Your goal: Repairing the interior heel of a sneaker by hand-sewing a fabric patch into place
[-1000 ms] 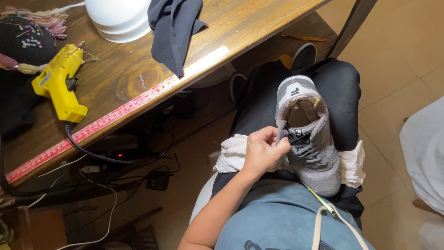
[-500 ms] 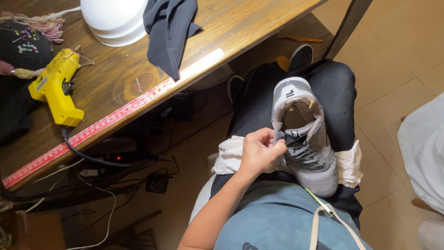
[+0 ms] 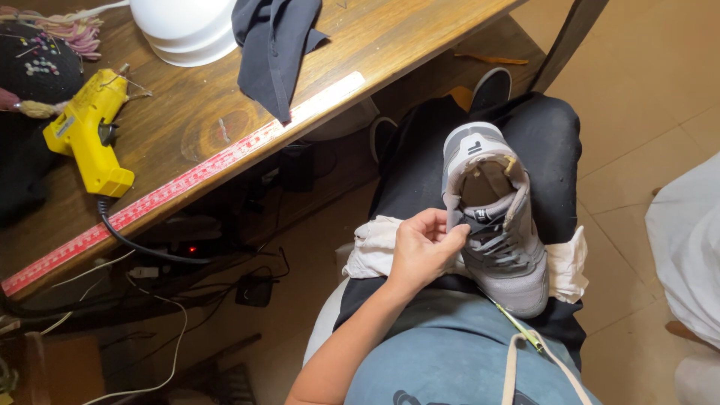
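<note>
A grey and white sneaker (image 3: 501, 238) lies on my lap on a white cloth (image 3: 373, 250), its opening facing up and its toe pointing toward my body. My left hand (image 3: 421, 252) reaches in from the lower left and pinches the sneaker's left edge beside the grey laces, thumb and fingers closed on it. A thin yellow-green strand (image 3: 517, 327) runs from under the toe across my blue shirt. My right hand is out of sight.
A wooden table (image 3: 360, 37) to the upper left has a red and white ruler (image 3: 187, 182) along its edge, a yellow glue gun (image 3: 88, 136), a white bowl-like object (image 3: 184, 26) and a dark cloth (image 3: 274, 49). Cables and a power strip (image 3: 161, 251) lie below. White fabric (image 3: 686, 247) is at right.
My left hand stays on the sneaker's edge, with its fingers shifting slightly. The view drifts a little; nothing else has moved.
</note>
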